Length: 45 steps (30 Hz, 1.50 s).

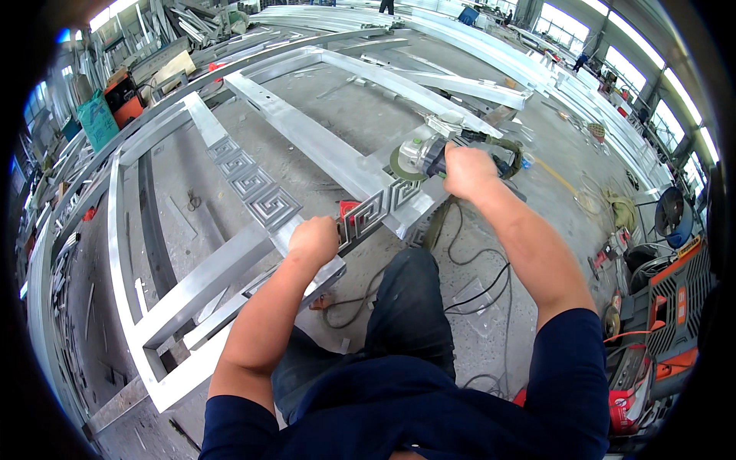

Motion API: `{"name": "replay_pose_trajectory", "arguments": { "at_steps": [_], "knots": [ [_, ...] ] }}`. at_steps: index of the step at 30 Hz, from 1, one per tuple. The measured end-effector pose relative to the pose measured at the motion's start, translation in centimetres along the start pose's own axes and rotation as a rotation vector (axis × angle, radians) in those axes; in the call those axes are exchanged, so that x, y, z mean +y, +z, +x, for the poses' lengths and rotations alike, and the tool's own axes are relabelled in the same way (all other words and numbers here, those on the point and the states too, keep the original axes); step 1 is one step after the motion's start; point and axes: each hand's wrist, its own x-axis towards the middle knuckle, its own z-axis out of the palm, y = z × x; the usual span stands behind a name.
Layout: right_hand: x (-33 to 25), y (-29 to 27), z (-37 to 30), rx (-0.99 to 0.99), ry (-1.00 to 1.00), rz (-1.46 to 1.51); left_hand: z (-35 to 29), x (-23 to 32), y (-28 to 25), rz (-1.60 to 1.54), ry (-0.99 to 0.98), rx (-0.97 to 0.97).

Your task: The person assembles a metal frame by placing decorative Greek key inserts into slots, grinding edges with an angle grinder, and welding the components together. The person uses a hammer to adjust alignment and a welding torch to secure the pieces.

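Observation:
My right hand [469, 170] grips an angle grinder [416, 156] by its body, and the disc is close to the far end of a short metal strip with a Greek-key pattern [365, 222]. Whether disc and strip touch, I cannot tell. My left hand [314, 239] is closed round the strip's near end. Both are over a large welded frame of silvery metal tubes [299, 138], raised above the floor. A similar Greek-key strip [251, 184] lies along one crossbar, left of my left hand. Something red [348, 208] shows behind the held strip.
Cables [502, 287] loop over the concrete floor by my legs. An orange and grey machine [675, 307] and a round fan [673, 215] stand at the right. Long metal bars [491, 54] are stacked at the back, and a green bag [96, 121] stands far left.

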Motion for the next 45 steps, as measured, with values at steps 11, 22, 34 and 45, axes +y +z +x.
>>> {"name": "replay_pose_trajectory", "arguments": {
  "at_steps": [11, 22, 34, 45],
  "knots": [
    [0.6, 2.0, -0.6, -0.036, -0.027, 0.027, -0.1, 0.8, -0.6, 0.022, -0.019, -0.056],
    [2.1, 3.1, 0.9, 0.020, -0.020, 0.015, -0.5, 1.2, -1.1, 0.052, 0.000, -0.056],
    [7.0, 3.9, 3.1, -0.023, 0.265, 0.015, 0.1, 0.9, -0.6, 0.071, 0.014, -0.058],
    [14.3, 9.9, -5.8, 0.101, 0.573, 1.182, 4.8, -6.4, 1.7, 0.163, 0.012, 0.041]
  ]
}}
